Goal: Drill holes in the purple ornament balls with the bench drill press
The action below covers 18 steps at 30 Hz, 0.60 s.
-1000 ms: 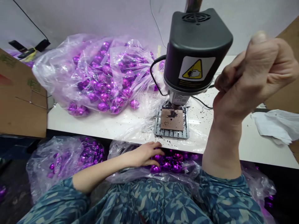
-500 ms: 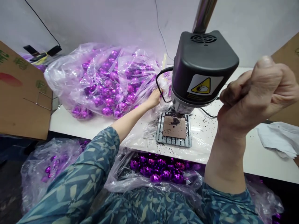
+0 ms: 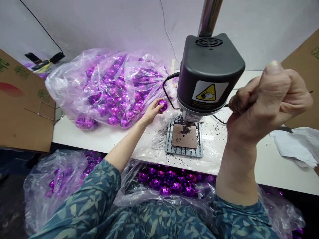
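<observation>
My left hand (image 3: 151, 112) pinches a shiny purple faceted ball (image 3: 163, 105) between thumb and fingers, left of a drill press (image 3: 211, 66). My right hand (image 3: 270, 99) is curled into a fist at the right side of the drill's dark motor housing. What its fingers wrap round is mostly hidden. Under the drill head, a brown square board (image 3: 184, 141) with a small hole lies on the slotted metal base (image 3: 168, 148). Dark shavings are scattered over the board and the table around it. Behind my left hand lies a big clear plastic bag (image 3: 62, 78) full of purple balls.
An open bag of purple balls (image 3: 165, 190) sits below the table's front edge, at my lap. Cardboard boxes (image 3: 22, 109) stand at both sides. White sheets (image 3: 294, 146) lie on the right of the white table (image 3: 74, 136). A black cable (image 3: 164, 88) loops beside the drill.
My left hand has come back toward me and to the left, out from behind the drill cable, and a purple ball now shows in it. My right hand keeps its fist beside the drill.
</observation>
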Each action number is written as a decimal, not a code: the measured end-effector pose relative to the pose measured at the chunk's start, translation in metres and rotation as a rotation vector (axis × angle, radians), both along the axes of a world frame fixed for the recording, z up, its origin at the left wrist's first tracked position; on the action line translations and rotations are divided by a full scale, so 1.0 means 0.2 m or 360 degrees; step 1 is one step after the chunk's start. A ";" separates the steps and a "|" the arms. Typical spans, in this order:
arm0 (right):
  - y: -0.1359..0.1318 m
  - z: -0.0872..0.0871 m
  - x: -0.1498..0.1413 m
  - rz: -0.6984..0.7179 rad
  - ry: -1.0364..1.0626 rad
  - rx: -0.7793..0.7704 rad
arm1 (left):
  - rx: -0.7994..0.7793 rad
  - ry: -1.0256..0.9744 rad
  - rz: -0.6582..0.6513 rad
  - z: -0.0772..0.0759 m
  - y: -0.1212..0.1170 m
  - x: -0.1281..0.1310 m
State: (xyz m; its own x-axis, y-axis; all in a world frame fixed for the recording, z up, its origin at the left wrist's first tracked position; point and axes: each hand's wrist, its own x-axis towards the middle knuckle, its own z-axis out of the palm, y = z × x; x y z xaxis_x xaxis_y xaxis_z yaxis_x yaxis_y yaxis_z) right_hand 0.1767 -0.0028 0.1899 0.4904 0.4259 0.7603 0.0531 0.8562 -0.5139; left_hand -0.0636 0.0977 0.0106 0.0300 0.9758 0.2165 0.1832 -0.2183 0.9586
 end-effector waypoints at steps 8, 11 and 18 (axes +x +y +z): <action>-0.01 0.00 0.00 0.0047 -0.0010 0.0012 | -0.0506 -0.0766 -0.0434 0.07 -0.54 0.02; -0.02 -0.01 0.00 0.0080 -0.0047 -0.0066 | -0.0520 -0.0823 -0.0475 0.06 -0.63 0.13; -0.04 -0.03 0.00 0.0092 -0.0034 -0.0047 | -0.0977 -0.1223 -0.0410 0.04 -0.67 0.27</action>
State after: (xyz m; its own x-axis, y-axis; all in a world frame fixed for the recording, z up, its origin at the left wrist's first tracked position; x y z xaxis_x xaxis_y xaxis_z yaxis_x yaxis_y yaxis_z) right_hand 0.1764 -0.0106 0.1833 0.4483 0.4755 0.7569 0.0154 0.8425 -0.5384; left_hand -0.0101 -0.0367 0.0177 0.3187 0.9084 -0.2707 -0.5126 0.4054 0.7569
